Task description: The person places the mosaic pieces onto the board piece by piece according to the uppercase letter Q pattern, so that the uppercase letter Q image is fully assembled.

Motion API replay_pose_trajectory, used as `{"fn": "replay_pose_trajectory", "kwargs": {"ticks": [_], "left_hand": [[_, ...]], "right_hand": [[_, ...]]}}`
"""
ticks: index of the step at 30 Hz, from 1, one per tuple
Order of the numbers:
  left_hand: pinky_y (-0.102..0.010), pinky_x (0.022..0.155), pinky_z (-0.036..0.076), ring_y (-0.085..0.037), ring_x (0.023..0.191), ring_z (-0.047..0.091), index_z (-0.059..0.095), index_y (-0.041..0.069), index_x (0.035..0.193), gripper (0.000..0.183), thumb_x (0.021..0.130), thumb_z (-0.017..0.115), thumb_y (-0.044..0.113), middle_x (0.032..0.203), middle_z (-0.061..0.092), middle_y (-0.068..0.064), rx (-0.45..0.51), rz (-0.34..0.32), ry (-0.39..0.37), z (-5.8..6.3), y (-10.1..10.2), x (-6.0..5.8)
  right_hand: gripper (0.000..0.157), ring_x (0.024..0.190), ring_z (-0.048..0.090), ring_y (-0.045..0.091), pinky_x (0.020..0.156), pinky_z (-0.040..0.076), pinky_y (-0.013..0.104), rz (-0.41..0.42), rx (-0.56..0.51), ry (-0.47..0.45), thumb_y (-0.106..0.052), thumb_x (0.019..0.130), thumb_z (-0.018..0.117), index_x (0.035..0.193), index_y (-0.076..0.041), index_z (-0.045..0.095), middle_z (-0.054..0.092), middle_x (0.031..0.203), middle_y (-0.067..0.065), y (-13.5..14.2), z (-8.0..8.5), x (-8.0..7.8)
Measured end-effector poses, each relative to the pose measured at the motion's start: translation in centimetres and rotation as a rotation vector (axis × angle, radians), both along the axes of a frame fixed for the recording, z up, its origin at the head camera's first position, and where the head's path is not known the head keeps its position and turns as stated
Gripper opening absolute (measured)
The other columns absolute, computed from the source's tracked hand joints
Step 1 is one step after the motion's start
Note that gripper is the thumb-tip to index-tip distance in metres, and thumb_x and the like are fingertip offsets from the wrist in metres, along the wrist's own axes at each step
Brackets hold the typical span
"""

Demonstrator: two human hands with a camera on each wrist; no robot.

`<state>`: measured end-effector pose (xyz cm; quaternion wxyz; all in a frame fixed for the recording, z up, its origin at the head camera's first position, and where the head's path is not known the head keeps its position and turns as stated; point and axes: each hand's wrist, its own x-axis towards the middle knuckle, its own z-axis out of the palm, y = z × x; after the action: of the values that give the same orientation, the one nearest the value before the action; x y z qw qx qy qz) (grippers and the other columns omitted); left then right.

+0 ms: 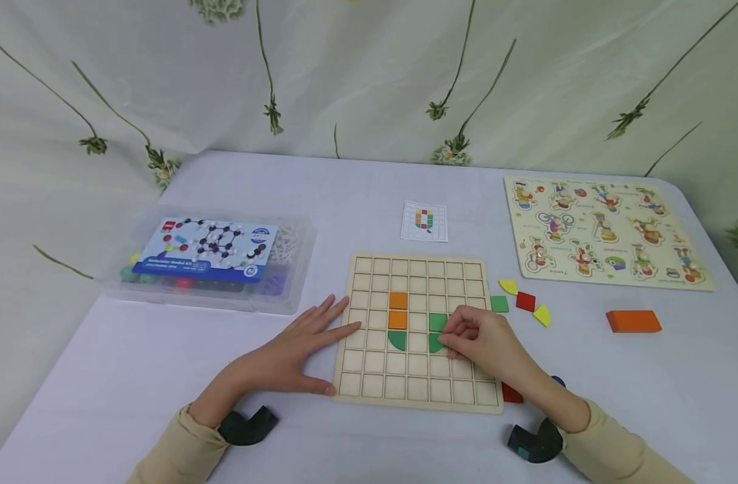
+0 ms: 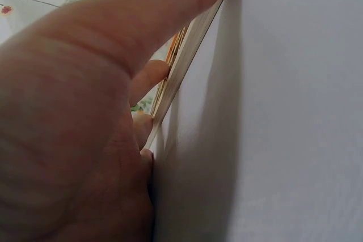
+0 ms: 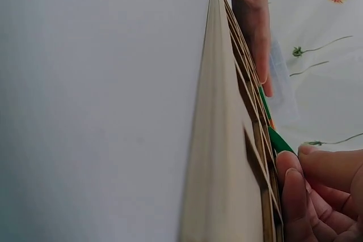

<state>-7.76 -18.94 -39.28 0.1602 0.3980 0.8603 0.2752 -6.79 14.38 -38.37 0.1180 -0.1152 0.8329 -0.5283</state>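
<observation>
While right hand [image 1: 488,339] pinches one tile [image 1: 433,345], spread left hand [image 1: 296,351] touches board [image 1: 417,343]. Two orange squares [image 1: 398,300]; white table [image 1: 399,444]; floral backdrop [image 1: 363,74].

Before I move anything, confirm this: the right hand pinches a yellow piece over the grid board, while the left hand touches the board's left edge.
Not quite: the piece is green, not yellow, as the right wrist view shows. The right hand does pinch it over the grid board, and the left hand touches the board's left edge.

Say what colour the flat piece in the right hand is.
Green: the flat rounded piece shows best in the head view.
</observation>
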Motion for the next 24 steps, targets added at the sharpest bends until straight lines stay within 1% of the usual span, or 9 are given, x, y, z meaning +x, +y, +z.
{"fn": "replay_pose_trajectory", "kwargs": {"ticks": [7,9,12,15,19,22,24], "left_hand": [[-0.053,0.107,0.005,-0.028,0.139,-0.007,0.030,0.019,0.148,0.093,0.073,0.075,0.048,0.156,0.000,-0.008,0.002,-0.002,0.004,0.0,0.0,0.0],[-0.053,0.107,0.004,-0.028,0.140,-0.007,0.030,0.020,0.148,0.092,0.073,0.076,0.047,0.156,0.000,-0.008,0.002,-0.001,0.000,0.0,0.0,0.0],[-0.052,0.107,0.004,-0.028,0.140,-0.007,0.030,0.020,0.148,0.092,0.073,0.076,0.045,0.156,0.001,-0.007,0.003,0.001,-0.008,0.0,0.0,0.0],[-0.052,0.107,0.004,-0.027,0.140,-0.007,0.030,0.020,0.148,0.092,0.073,0.077,0.045,0.156,0.001,-0.007,0.004,0.004,-0.015,0.0,0.0,0.0],[-0.052,0.107,0.004,-0.027,0.140,-0.008,0.030,0.021,0.148,0.092,0.073,0.077,0.045,0.156,0.000,-0.005,0.003,0.004,-0.009,-0.1,0.0,0.0],[-0.053,0.107,0.004,-0.027,0.140,-0.008,0.030,0.021,0.148,0.092,0.073,0.077,0.046,0.156,0.000,-0.005,0.003,0.002,-0.002,-0.1,0.0,0.0],[-0.053,0.107,0.004,-0.027,0.140,-0.007,0.030,0.020,0.148,0.092,0.073,0.077,0.045,0.156,0.000,-0.006,0.005,0.000,-0.001,-0.1,0.0,0.0]], "right_hand": [[0.012,0.055,0.059,0.013,0.054,0.050,0.024,-0.021,0.056,0.020,-0.007,0.079,0.075,0.081,-0.007,0.062,0.060,0.067,-0.001,0.0,-0.1,0.2],[0.012,0.055,0.059,0.013,0.054,0.050,0.024,-0.025,0.059,0.021,-0.007,0.079,0.074,0.082,-0.007,0.063,0.060,0.067,-0.001,0.0,-0.2,0.2],[0.011,0.056,0.060,0.014,0.056,0.052,0.025,-0.024,0.031,0.010,-0.006,0.080,0.074,0.085,-0.005,0.064,0.060,0.068,0.001,0.0,-0.2,0.3],[0.010,0.059,0.059,0.013,0.058,0.051,0.024,-0.017,0.054,0.044,-0.007,0.081,0.073,0.088,-0.006,0.066,0.061,0.070,-0.002,0.4,-0.1,0.3],[0.014,0.067,0.057,0.014,0.060,0.049,0.024,-0.035,0.110,0.121,-0.005,0.081,0.073,0.093,-0.009,0.068,0.061,0.076,-0.004,2.0,0.5,0.6],[0.017,0.072,0.056,0.016,0.062,0.049,0.023,-0.055,0.124,0.130,-0.003,0.080,0.073,0.095,-0.009,0.068,0.061,0.081,-0.003,3.9,0.8,1.3],[0.018,0.072,0.056,0.015,0.063,0.049,0.022,-0.056,0.140,0.132,-0.002,0.079,0.073,0.096,-0.008,0.068,0.061,0.083,-0.003,5.3,0.7,1.9]]}}
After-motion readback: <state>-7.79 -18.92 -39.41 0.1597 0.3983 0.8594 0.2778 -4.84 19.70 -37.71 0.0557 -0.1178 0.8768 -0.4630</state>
